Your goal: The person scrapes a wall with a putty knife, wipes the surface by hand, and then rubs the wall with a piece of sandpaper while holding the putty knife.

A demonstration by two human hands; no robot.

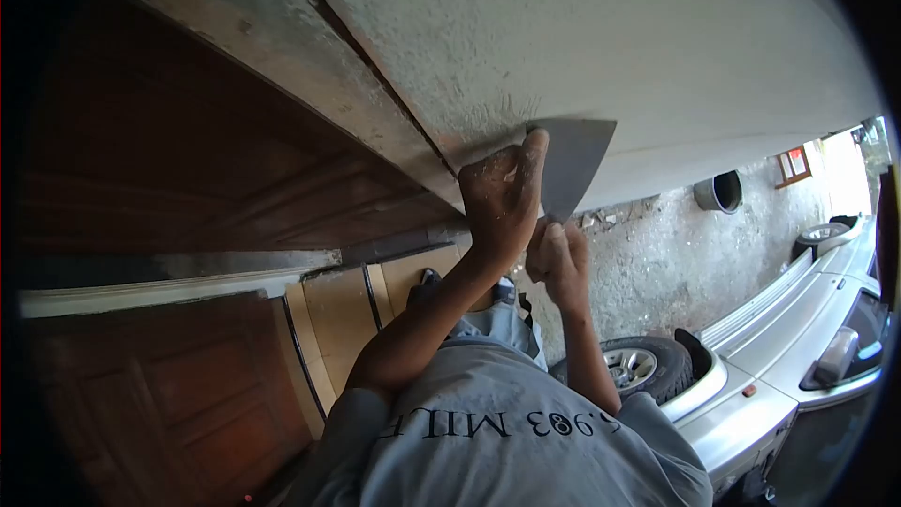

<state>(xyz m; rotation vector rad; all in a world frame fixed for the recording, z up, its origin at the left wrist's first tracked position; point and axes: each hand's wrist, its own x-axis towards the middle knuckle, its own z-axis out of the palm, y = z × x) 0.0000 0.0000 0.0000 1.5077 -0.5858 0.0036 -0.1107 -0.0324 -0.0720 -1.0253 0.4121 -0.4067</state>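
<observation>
A wide putty knife [575,164] with a grey triangular blade is up against the pale wall [601,47]. My right hand [563,261] is closed round its handle end, below the blade. My left hand [499,197] is at the blade's left edge, fingers curled and thumb stretched up beside the blade's corner. What its curled fingers hold, if anything, is hidden. Whitish specks dot this hand. Rough marks cover the wall left of the blade, and a dark groove runs down its left side.
Brown panelled doors [178,385] are on the left. Tan steps or boards [338,319] lie near my feet. On the concrete floor [648,263] are rubble bits and a dark bucket [720,192]. A silver car [779,357] stands at right, by a wheel [648,366].
</observation>
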